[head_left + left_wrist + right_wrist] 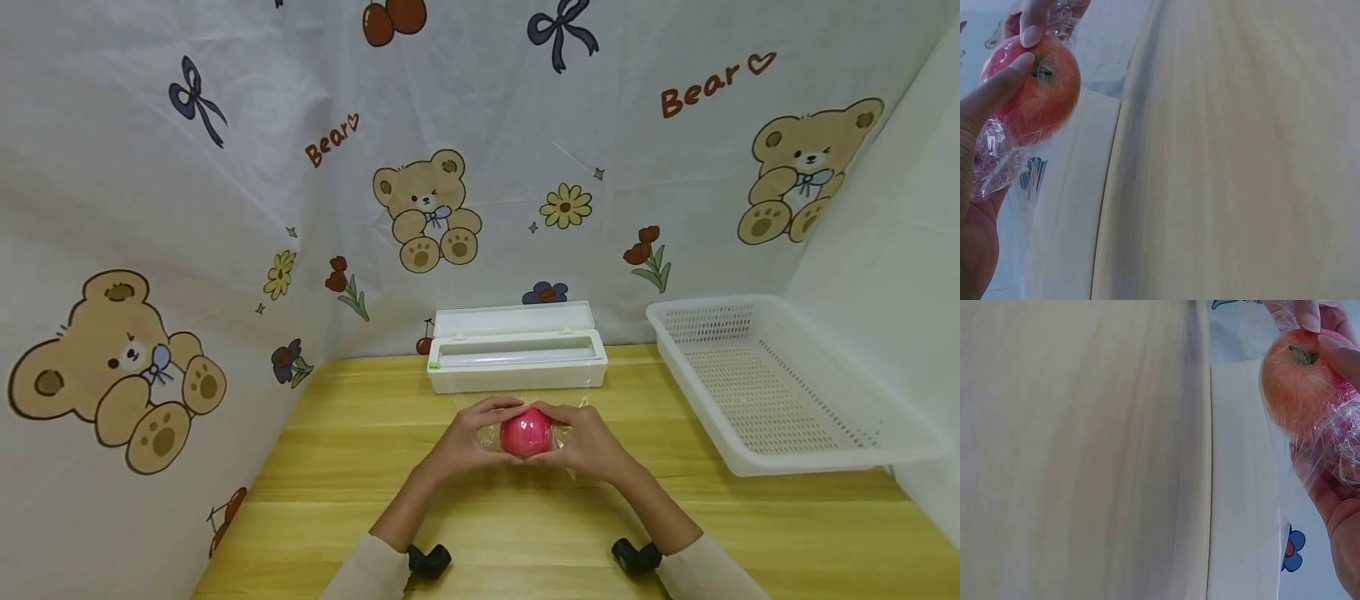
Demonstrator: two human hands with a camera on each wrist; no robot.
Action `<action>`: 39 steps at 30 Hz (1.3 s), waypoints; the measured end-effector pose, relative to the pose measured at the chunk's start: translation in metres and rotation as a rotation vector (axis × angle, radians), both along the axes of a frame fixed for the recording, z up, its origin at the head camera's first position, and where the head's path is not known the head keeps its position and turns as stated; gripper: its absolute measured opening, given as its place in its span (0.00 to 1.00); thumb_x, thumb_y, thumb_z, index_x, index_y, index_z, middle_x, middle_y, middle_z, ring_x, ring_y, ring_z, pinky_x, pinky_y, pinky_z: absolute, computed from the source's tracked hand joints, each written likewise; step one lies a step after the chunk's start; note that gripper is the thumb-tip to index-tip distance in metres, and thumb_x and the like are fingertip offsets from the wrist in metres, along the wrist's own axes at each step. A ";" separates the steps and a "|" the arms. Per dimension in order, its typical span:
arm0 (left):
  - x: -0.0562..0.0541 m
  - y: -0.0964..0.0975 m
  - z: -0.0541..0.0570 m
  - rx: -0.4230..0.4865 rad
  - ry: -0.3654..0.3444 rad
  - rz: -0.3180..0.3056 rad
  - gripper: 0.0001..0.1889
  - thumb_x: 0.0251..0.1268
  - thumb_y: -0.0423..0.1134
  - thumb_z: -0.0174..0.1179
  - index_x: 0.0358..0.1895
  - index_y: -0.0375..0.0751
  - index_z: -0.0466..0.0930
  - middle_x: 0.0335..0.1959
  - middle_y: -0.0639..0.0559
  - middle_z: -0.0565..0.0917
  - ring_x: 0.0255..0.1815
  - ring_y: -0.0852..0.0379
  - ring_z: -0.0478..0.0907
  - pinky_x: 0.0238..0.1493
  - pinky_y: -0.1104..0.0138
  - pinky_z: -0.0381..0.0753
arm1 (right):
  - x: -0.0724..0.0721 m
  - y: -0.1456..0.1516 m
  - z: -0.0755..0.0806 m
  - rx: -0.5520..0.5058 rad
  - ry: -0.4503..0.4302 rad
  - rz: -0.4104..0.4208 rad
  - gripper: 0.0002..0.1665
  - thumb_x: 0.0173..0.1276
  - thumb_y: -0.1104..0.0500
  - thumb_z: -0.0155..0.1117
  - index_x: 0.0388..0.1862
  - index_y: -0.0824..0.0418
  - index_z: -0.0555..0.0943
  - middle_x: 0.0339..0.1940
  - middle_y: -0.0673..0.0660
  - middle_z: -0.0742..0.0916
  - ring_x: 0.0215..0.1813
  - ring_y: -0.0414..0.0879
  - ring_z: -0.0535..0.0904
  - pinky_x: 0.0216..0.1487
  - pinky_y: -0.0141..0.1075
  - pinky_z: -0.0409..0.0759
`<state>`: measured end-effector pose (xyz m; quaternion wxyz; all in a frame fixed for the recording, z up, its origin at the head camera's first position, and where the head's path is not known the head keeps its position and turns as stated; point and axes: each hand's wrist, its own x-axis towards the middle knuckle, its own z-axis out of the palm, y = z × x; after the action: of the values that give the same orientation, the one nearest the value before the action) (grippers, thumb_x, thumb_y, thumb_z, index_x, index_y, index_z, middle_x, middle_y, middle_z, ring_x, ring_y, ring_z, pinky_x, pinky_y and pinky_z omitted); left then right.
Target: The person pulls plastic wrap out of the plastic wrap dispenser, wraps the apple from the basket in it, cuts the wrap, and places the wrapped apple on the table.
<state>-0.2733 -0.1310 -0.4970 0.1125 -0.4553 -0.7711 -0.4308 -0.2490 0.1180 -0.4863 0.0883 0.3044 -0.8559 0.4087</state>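
A red apple (527,432) is held between both hands over the table, wrapped in clear cling film (999,159). My left hand (463,440) grips it from the left, fingers on the far side and thumb on the near side. From the right, my right hand (591,442) holds it the same way. Both wrist views show the thumbs close to the apple's stem hollow (1302,355). Loose film bunches at the apple's sides, partly under the palms. Just beyond the hands stands a white cling film box (519,381) with its lid raised and a roll inside.
To the right, a white plastic basket (832,461) with slotted walls stands on the wooden table (360,450). A cloth with printed bears (495,100) hangs behind. Black wrist mounts (429,562) sit by both sleeves.
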 end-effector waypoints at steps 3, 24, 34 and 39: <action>0.005 0.002 0.007 0.011 0.003 -0.004 0.38 0.45 0.32 0.82 0.65 0.33 0.78 0.63 0.39 0.79 0.64 0.42 0.77 0.59 0.61 0.81 | 0.000 0.000 0.000 -0.015 -0.031 -0.005 0.48 0.48 0.38 0.84 0.64 0.63 0.82 0.55 0.54 0.89 0.53 0.47 0.87 0.51 0.35 0.86; -0.007 -0.001 -0.009 0.032 -0.023 -0.014 0.35 0.47 0.39 0.83 0.63 0.45 0.82 0.58 0.53 0.84 0.60 0.55 0.80 0.56 0.63 0.83 | -0.002 0.001 0.001 0.006 -0.133 0.033 0.48 0.52 0.39 0.82 0.67 0.60 0.79 0.59 0.54 0.87 0.57 0.50 0.84 0.52 0.40 0.86; -0.005 -0.004 -0.008 -0.027 -0.117 0.026 0.33 0.48 0.46 0.82 0.62 0.49 0.83 0.55 0.57 0.86 0.56 0.60 0.81 0.53 0.65 0.85 | -0.001 0.001 -0.002 0.017 -0.105 0.043 0.55 0.52 0.40 0.82 0.74 0.62 0.72 0.70 0.59 0.79 0.66 0.61 0.79 0.57 0.52 0.83; -0.006 -0.005 -0.006 -0.038 -0.157 0.054 0.34 0.49 0.49 0.81 0.63 0.50 0.83 0.55 0.57 0.86 0.55 0.60 0.82 0.51 0.63 0.86 | -0.002 0.000 -0.001 -0.007 -0.095 0.043 0.53 0.52 0.41 0.82 0.74 0.59 0.73 0.69 0.57 0.80 0.64 0.62 0.80 0.55 0.53 0.84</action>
<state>-0.2789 -0.1362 -0.5033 0.0545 -0.4010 -0.7975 -0.4475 -0.2507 0.1185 -0.4877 0.0399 0.3025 -0.8510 0.4275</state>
